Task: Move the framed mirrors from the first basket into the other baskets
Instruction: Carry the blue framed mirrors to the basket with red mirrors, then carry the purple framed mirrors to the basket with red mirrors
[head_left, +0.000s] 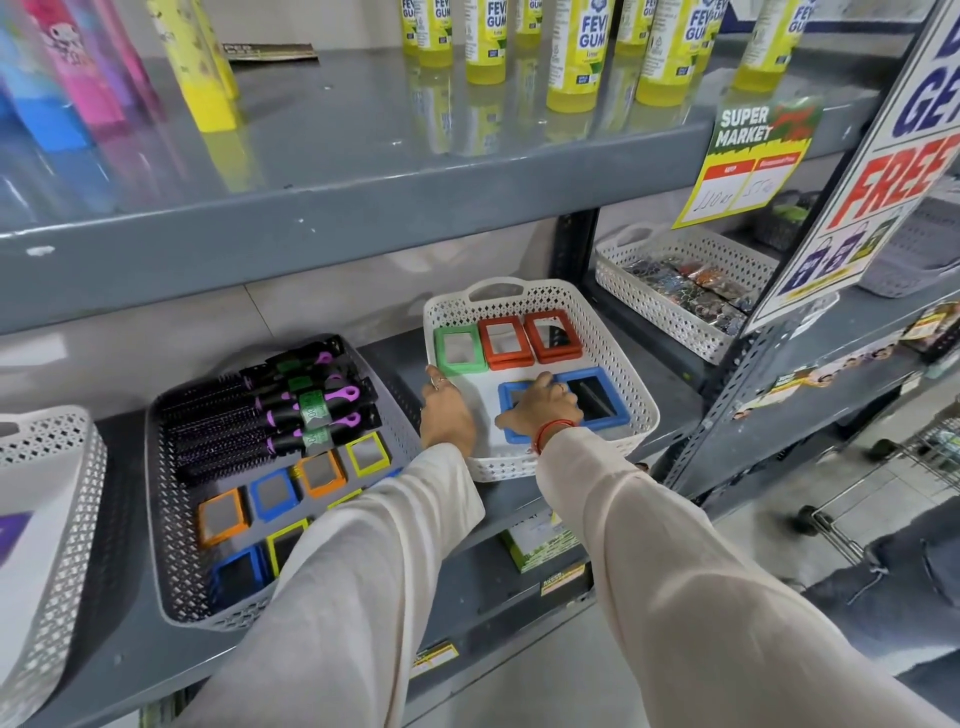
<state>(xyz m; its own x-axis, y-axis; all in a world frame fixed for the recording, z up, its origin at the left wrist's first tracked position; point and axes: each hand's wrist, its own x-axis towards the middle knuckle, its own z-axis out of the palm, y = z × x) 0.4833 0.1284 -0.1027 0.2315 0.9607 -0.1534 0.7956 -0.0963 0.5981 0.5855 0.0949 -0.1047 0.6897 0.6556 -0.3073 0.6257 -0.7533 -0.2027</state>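
White basket (631, 410) at 1 o'clock and grey basket (171, 545) at 9 o'clock are perforated matt plastic. Mirrors (595, 397) have smooth coloured plastic frames around glossy glass. Upper shelf (311, 218) at 12 is painted metal, glossy and chipped. Sleeves (701, 571) are soft matt cloth.

Two long sleeves (675, 561) of pale cream cloth, loose and softly creased, down to the wrists. Red thread band (551, 431) around right wrist, just past the cuff. Ring on a finger of left hand (445, 415), another ring on a finger of right hand (540, 402). Left cuff (447, 467) wide and plain, no buttons or markings visible.
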